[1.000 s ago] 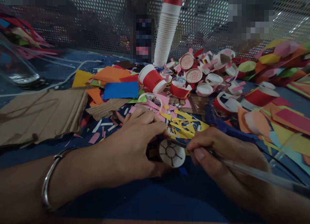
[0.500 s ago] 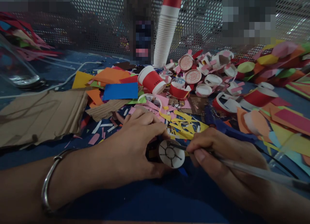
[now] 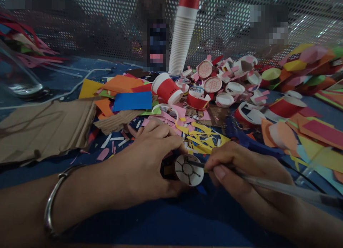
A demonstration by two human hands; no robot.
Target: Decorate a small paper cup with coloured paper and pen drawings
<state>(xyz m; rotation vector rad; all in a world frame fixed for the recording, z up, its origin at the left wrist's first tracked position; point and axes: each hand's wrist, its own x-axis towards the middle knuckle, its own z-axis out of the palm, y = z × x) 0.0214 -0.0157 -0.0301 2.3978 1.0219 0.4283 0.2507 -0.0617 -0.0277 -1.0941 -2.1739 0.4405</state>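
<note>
In front of me a cut paper cup base (image 3: 189, 173) shows its round white face, drawn with a dark ring and spokes. My left hand (image 3: 152, 162) is closed around its left side, thumb below and fingers above; its far side is partly hidden by that hand. A pen (image 3: 270, 183) with a clear barrel sits in the closed fingers of my right hand (image 3: 241, 180). Its dark tip touches the upper part of the white face. Yellow paper scraps (image 3: 205, 137) lie just beyond both hands.
Brown cardboard (image 3: 45, 130) lies at left, near a white cable (image 3: 77, 87). Behind stand a tall stack of paper cups (image 3: 183, 37) and a tipped red cup (image 3: 167, 88). Several cut cup pieces (image 3: 213, 84) are piled back right. Blue scissors (image 3: 252, 144) lie beyond my right hand.
The pen tip has shifted slightly on the cup base, and more dark marks show near its upper edge. Both hands keep their grip.
</note>
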